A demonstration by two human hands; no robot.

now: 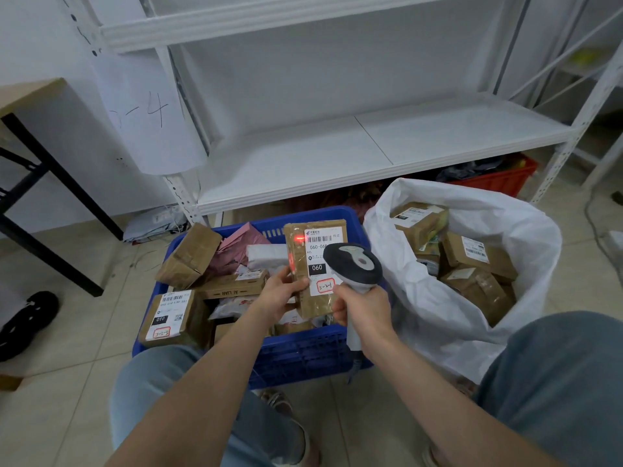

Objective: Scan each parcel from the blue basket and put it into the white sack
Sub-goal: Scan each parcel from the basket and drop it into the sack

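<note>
Left hand [281, 294]: thumb and fingers curled round the lower left edge of a brown parcel [296, 261], holding it upright with its label facing the camera.
Right hand [365, 310]: wrapped tight round the grip of a grey scanner [354, 264], whose head overlaps the parcel's right side.
Held parcel: raised over the far right part of the blue basket [303, 352]; a red scan light [298, 238] glows near its top left corner.
Blue basket: on the tiled floor [67, 382] between the person's knees, with a labelled box [172, 315] at its near left corner, a tilted brown box [188, 256] at its far left corner and a pink mailer [236, 247] beside that.
White sack [438, 311]: just right of the basket, mouth open, several brown parcels [472, 254] inside.
Behind: a white shelf [371, 143], with a red crate [495, 180] under it.
</note>
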